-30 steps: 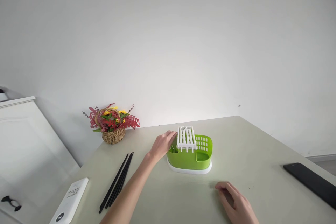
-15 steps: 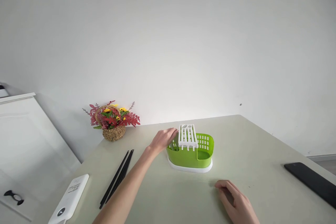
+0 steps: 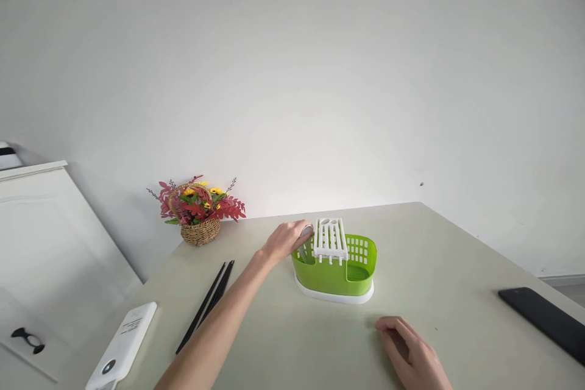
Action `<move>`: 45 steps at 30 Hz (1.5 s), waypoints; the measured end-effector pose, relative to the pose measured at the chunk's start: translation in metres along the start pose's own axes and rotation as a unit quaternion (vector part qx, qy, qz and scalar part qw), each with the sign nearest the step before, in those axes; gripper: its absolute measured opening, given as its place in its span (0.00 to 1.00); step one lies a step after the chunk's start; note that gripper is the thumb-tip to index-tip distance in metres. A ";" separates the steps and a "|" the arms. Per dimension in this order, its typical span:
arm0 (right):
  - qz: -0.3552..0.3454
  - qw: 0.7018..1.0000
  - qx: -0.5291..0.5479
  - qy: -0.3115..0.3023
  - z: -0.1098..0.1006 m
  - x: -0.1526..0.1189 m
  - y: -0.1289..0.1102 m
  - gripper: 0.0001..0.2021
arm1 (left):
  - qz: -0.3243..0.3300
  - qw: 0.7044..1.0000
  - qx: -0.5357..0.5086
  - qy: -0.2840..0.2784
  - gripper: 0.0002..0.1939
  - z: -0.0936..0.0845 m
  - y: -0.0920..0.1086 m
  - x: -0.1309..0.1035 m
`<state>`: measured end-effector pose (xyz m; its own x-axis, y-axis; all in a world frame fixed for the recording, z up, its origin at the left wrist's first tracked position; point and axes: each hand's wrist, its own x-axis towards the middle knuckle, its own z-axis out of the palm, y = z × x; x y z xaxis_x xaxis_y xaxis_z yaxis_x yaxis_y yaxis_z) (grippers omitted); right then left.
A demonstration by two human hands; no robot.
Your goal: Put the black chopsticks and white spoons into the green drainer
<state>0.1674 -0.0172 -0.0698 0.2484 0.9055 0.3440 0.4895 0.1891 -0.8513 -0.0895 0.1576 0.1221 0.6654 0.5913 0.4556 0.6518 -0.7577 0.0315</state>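
Note:
A green basket (image 3: 320, 281) with a white base stands on the table, and a white slotted rack (image 3: 331, 239) sits across its top. My left hand (image 3: 289, 238) is at the basket's left end, its fingers closed on a metal spoon (image 3: 306, 232) whose round end shows at the fingertips. The spoon's lower part reaches down inside the left compartment. My right hand (image 3: 410, 350) rests on the table in front of the basket to the right, fingers curled together with nothing in them.
Black chopsticks (image 3: 211, 300) lie left of my left forearm, beside a white device (image 3: 124, 344). A wicker basket of flowers (image 3: 200, 232) stands at the back left. A black phone (image 3: 543, 320) lies at the right. A white cabinet (image 3: 55, 244) is beyond the table's left edge.
More of the spoon now shows at my left fingertips and inside the basket. The whole view has shifted slightly. My right hand stays in the same place on the table.

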 end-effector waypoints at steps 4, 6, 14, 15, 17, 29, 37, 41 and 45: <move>0.002 1.000 0.001 0.007 0.000 0.000 -0.002 0.15 | -0.044 0.998 -0.005 0.048 0.16 -0.015 -0.006 0.004; 0.001 1.000 0.002 0.010 0.000 0.000 -0.003 0.15 | -0.110 0.988 -0.037 0.104 0.16 -0.026 -0.014 0.004; 0.002 1.000 0.005 -0.007 -0.002 0.001 -0.001 0.15 | -0.362 0.897 -0.109 0.230 0.31 -0.065 -0.079 -0.036; 0.004 1.000 0.004 -0.013 -0.003 0.001 0.000 0.15 | -0.380 0.892 -0.118 0.215 0.32 -0.066 -0.087 -0.046; 0.007 1.000 0.002 -0.026 -0.005 0.002 0.002 0.15 | -0.402 0.891 -0.136 0.163 0.33 -0.067 -0.099 -0.068; -0.010 1.000 -0.007 0.013 0.000 0.000 0.002 0.15 | -0.391 0.878 -0.182 -0.207 0.26 -0.026 -0.121 -0.143; -0.012 0.999 -0.020 0.022 0.002 -0.001 0.004 0.15 | -0.377 0.885 -0.129 -0.243 0.23 -0.006 -0.128 -0.154; 0.000 1.000 -0.021 -0.004 0.000 -0.001 0.003 0.14 | -0.360 0.903 -0.063 -0.226 0.22 0.000 -0.129 -0.154; -0.001 0.999 -0.027 -0.023 -0.005 0.001 0.005 0.14 | -0.337 0.920 0.028 -0.195 0.20 0.004 -0.124 -0.152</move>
<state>0.1739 -0.0175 -0.0719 0.2092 0.9219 0.3261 0.5354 0.1711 -0.8271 -0.2704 0.1627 0.0454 0.1747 0.9846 -0.0055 0.9753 -0.1723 0.1386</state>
